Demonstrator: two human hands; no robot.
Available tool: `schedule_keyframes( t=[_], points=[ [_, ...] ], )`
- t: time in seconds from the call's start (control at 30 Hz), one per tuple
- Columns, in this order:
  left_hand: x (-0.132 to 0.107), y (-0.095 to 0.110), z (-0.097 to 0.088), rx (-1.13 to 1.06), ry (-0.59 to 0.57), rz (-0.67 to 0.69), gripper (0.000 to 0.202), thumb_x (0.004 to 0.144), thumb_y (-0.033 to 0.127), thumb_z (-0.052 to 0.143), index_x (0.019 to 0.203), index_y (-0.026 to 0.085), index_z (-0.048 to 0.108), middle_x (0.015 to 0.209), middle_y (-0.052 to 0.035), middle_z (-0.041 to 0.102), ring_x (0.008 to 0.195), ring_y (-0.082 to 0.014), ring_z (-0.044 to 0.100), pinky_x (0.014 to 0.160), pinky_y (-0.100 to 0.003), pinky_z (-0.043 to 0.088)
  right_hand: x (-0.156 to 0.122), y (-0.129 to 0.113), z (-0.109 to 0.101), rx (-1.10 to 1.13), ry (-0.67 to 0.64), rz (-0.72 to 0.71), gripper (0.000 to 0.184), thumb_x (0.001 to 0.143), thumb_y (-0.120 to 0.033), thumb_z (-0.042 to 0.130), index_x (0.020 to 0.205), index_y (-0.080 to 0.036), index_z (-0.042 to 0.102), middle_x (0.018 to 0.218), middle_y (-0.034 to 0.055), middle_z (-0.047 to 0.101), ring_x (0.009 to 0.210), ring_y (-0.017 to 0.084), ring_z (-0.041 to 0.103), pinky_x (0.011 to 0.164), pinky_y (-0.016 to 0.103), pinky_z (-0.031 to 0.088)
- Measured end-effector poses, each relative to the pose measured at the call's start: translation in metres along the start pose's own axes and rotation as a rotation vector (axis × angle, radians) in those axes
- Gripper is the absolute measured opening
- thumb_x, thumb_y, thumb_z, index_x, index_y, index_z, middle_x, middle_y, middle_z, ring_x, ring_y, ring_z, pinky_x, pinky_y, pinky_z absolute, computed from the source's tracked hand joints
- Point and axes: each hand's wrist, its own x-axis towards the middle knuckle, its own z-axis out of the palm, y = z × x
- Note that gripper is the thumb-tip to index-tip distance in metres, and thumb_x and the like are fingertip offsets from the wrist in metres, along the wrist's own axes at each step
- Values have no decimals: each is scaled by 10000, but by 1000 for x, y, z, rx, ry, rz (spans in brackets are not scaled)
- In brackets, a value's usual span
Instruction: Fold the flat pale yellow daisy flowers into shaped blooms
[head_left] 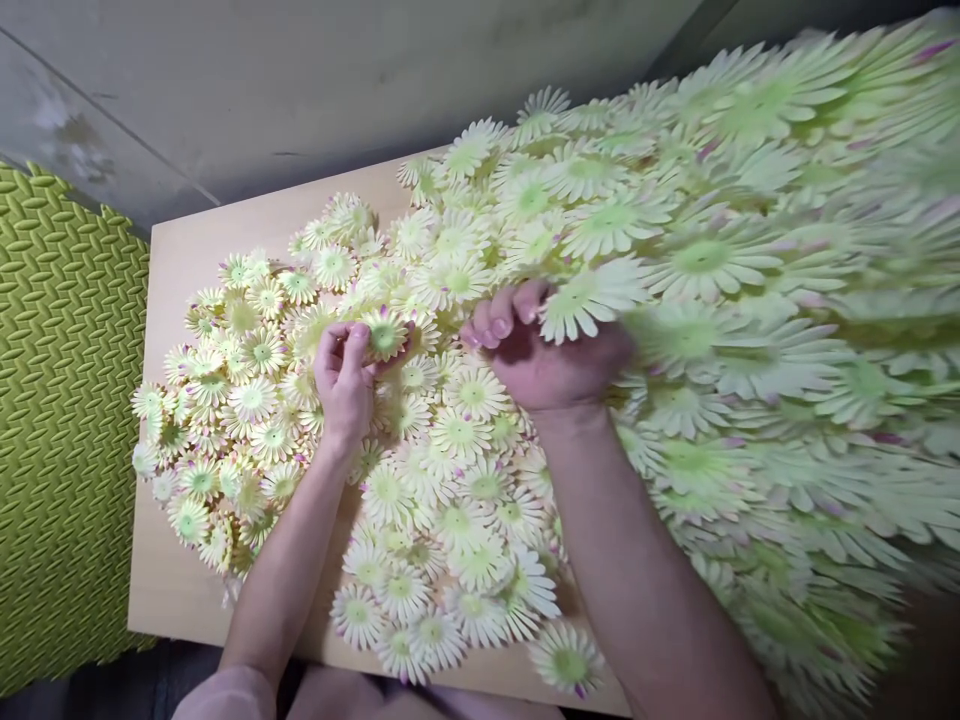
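Pale cream artificial flower heads with green centres and some pink petal tips are heaped in front of me. My left hand (349, 375) pinches a small flower head (385, 336) between thumb and fingers over the left pile (255, 400). To its right, my right hand (544, 350) is turned palm up with its fingers curled. A larger flower head (585, 300) lies across that hand and seems held in it; the petals hide the thumb and part of the palm. Beneath both hands, more flower heads (474, 393) overlap.
The flowers lie on a light wooden board (180, 260), its bare edge showing at left and front. A tall, blurred heap of larger flower heads (750, 340) fills the right side. A grey wall (337, 80) stands behind, and a green textured foam mat (67, 420) borders the left.
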Motion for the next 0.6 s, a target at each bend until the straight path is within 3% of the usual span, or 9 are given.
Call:
schedule_keyframes(
  t=[0.07,0.17,0.37,0.6],
  points=[
    [-2,0,1,99,-15,45,188,810,382,739,844,224,642,810,19,612,694,-62,615,574,-175,543,-1,2,2,-97,-7,14,330,733,-493,733,571,-232,611,538,3,490,515,145,448,521,324,401],
    [-4,0,4,179,-51,110,174,800,353,754,855,220,657,831,11,651,708,-58,629,615,-176,543,-4,6,4,-253,-35,66,354,738,-392,778,509,-216,574,456,-33,433,440,108,410,483,302,380],
    [-6,4,6,253,-189,166,169,825,366,726,841,203,686,922,-33,735,866,-111,703,778,-238,567,-9,6,6,-488,-179,140,130,753,-305,795,740,-185,747,593,6,659,483,99,549,439,243,416],
    [-6,5,5,161,-264,112,91,833,307,725,810,219,727,1024,-40,771,1037,-178,715,895,-322,565,-10,6,9,-531,-176,123,83,755,-266,798,753,-192,760,597,-5,653,500,88,547,438,220,429]
  ],
)
